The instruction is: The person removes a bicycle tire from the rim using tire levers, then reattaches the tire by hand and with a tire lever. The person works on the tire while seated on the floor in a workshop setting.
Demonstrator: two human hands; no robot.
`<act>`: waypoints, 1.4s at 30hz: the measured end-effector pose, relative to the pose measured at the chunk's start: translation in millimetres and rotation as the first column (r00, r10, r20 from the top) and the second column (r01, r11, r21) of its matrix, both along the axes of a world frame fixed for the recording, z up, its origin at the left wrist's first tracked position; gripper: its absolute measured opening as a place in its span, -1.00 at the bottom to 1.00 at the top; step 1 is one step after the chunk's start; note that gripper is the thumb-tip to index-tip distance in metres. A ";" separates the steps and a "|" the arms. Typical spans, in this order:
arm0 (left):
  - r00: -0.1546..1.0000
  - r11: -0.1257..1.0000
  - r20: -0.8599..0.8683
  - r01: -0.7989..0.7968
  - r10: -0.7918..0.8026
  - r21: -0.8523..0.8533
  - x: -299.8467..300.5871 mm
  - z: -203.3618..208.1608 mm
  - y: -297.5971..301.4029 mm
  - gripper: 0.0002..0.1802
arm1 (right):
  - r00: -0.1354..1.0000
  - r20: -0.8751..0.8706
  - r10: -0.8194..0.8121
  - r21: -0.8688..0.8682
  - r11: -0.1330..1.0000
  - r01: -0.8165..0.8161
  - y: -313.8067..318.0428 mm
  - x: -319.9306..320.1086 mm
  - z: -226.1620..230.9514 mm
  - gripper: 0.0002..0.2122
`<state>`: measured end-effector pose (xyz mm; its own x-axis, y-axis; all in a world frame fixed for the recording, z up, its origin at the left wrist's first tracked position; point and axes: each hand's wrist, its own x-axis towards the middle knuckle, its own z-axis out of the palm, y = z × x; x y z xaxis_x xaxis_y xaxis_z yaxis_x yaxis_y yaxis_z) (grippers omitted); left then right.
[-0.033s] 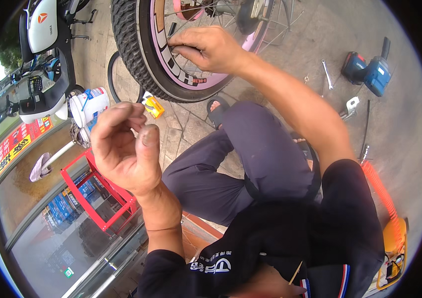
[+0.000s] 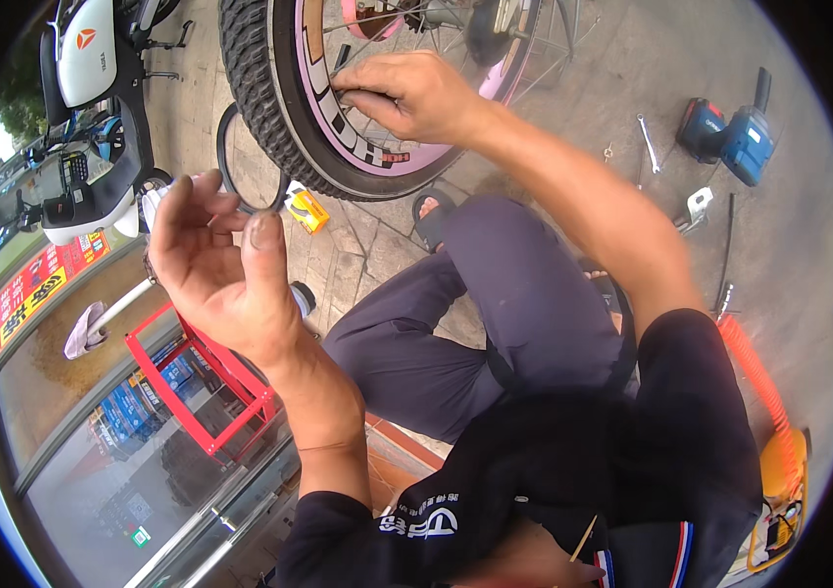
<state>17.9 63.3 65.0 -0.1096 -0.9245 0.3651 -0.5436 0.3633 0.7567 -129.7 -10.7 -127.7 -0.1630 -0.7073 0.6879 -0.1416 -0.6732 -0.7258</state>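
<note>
At the upper middle stands a bicycle wheel with a knobbly black tyre (image 2: pixel 257 98) and a pink-and-white rim (image 2: pixel 362 154). My right hand (image 2: pixel 416 96) reaches to the inner side of this rim. Its thumb and fingers are closed in a pinch there, and what they hold, if anything, is hidden. My left hand (image 2: pixel 230 260) is raised below and left of the tyre, apart from it. The fingers curl loosely with the thumb held away from them, and nothing shows between them.
On the paving at right lie a blue cordless power tool (image 2: pixel 745 147), a wrench (image 2: pixel 649 144) and a coiled orange hose (image 2: pixel 759 377). A yellow box (image 2: pixel 306 211) and a thin black ring (image 2: pixel 224 147) lie by the tyre. A red frame (image 2: pixel 205 431) and a scooter (image 2: pixel 93 186) stand at left.
My left hand has shifted a little up and to the left, and now covers most of the white bucket. My right hand stays at the rim.
</note>
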 end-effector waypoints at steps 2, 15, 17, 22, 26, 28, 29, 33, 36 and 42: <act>0.996 0.993 0.068 -0.061 0.054 0.103 8.2 -18.3 -26.2 -0.02 | 0.998 0.055 0.039 0.007 0.999 -0.040 2.7 13.8 2.3 -0.78; 0.999 0.975 -0.022 -0.039 0.045 0.217 -8.9 -67.4 -39.6 -0.45 | 0.999 -0.034 -0.015 -0.154 0.988 0.010 -6.3 4.9 -6.3 -0.85; 0.998 0.976 -0.061 -0.015 0.029 0.217 -11.8 -71.1 -39.3 -0.45 | 0.997 -0.075 -0.012 -0.165 0.986 0.000 -8.5 -0.1 -10.4 -0.85; 0.997 0.973 -0.074 -0.014 0.032 0.230 -14.9 -65.0 -37.8 -0.48 | 0.992 -0.068 0.106 -0.125 0.986 -0.114 -11.4 -3.8 -4.4 -0.80; 0.998 0.973 -0.043 -0.039 0.050 0.228 -16.2 -62.4 -37.8 -0.49 | 0.999 -0.046 -0.008 -0.146 0.989 0.001 -2.5 0.8 -4.0 -0.80; 0.995 0.977 -0.092 -0.013 0.033 0.211 -16.6 -67.9 -36.3 -0.52 | 1.000 -0.015 0.019 -0.167 0.986 -0.021 -5.3 -0.4 -9.0 -0.80; 0.997 0.974 -0.078 -0.009 0.028 0.226 -15.3 -67.7 -36.4 -0.52 | 0.999 -0.029 0.015 -0.167 0.986 -0.019 -7.2 -0.2 -10.8 -0.79; 0.998 0.967 -0.059 -0.009 0.025 0.256 -17.2 -65.8 -34.4 -0.49 | 0.999 -0.039 -0.019 -0.130 0.991 0.014 -0.4 3.9 -12.4 -0.79; 0.994 0.977 -0.109 0.045 -0.022 0.208 -14.2 -72.4 -34.3 -0.50 | 0.999 -0.030 -0.017 -0.095 0.995 0.014 8.2 3.2 -8.8 -0.79; 0.990 0.970 -0.137 0.055 -0.023 0.236 -15.2 -69.4 -37.4 -0.51 | 0.993 0.082 0.087 -0.047 0.995 -0.083 4.7 3.8 -5.1 -0.77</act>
